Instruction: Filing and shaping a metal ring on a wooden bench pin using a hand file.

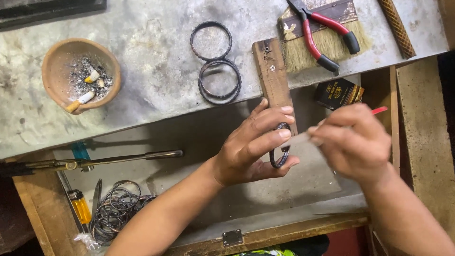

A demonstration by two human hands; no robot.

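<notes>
Here, head view: my left hand (pixel 251 147) has its fingers closed round a dark bangle (pixel 280 150), braced on edge against the wooden peg (pixel 274 78). Just right of the bangle, my right hand (pixel 355 142) pinches a red-handled file (pixel 379 110), pointing left at it.

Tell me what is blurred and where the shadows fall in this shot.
Head view: the right hand and the thin tool it holds are motion-blurred; the left hand gripping a dark bangle against the wooden peg is sharp; the drawer under the bench edge lies in soft shadow; no strong glare on the worktop.
</notes>
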